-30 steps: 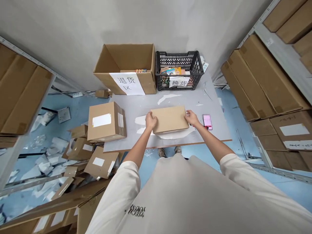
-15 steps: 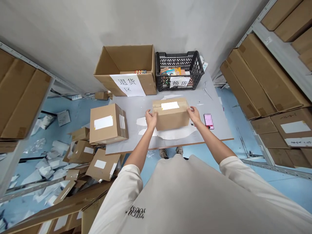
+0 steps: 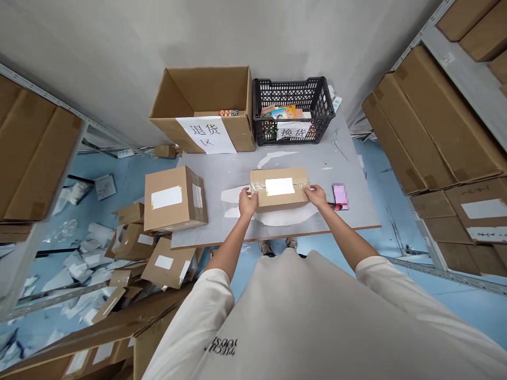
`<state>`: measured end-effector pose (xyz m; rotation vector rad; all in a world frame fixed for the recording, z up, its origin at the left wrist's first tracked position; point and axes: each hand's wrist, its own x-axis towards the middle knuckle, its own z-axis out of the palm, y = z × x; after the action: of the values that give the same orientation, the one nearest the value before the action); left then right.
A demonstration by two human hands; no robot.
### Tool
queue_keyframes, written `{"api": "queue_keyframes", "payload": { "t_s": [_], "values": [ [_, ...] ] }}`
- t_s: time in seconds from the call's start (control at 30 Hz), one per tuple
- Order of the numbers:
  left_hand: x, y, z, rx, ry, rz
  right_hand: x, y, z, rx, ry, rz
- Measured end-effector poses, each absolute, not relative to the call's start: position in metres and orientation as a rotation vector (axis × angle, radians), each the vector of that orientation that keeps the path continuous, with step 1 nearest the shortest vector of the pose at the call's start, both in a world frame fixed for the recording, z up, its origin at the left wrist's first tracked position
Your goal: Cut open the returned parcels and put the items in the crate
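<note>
— What has been changed since the earlier frames?

— The small cardboard box point(image 3: 279, 189) has been turned over: a second ago a plain face was uppermost, half a second ago it was tipped on edge, and now the face with the white label and clear tape is shown on top. It is laid flat on the grey tabletop point(image 3: 348, 221), near its front edge.

— What is kept in the containers at the back?

— An open carton point(image 3: 206, 108) with a paper sign in Chinese characters is stood at the far left of the tabletop; only a strip of colourful packaging is seen inside, low at its back wall. Just beside it, to the right, a black plastic crate point(image 3: 293, 108) with its own sign is filled with colourful packets. A larger taped, labelled box point(image 3: 174, 198) is set at the tabletop's left edge.

— How are the hands posed?

— The left hand point(image 3: 248, 200) is curled around the small box's left end, and the right hand point(image 3: 316, 195) is pressed on its right end, fingers bent over the corner. Both forearms are stretched forward. A pink phone point(image 3: 339, 195) is left just right of the right hand.
</note>
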<state>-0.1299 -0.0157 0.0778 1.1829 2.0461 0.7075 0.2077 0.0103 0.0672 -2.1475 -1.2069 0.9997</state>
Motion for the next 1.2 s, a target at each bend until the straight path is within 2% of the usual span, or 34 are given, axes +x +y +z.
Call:
{"api": "queue_keyframes", "payload": {
  "t_s": [0.37, 0.63, 0.87, 1.03, 1.2],
  "values": [
    [-0.129, 0.004, 0.080, 1.264, 1.955, 0.808, 0.195, 0.039, 0.077, -2.005, -1.282, 1.025],
    [-0.130, 0.022, 0.100, 1.109, 1.809, 0.846, 0.185, 0.051, 0.098, -1.831, -1.161, 1.251],
    [-0.130, 0.019, 0.116, 1.114, 1.821, 1.035, 0.191, 0.043, 0.110, -1.716, -1.102, 1.172],
    [-0.135, 0.002, 0.120, 1.105, 2.041, 0.784, 0.201, 0.026, 0.102, -2.018, -1.212, 0.995],
    [-0.150, -0.010, 0.103, 1.079, 2.027, 0.471, 0.213, 0.014, 0.089, -2.259, -1.333, 1.058]
  ]
}}
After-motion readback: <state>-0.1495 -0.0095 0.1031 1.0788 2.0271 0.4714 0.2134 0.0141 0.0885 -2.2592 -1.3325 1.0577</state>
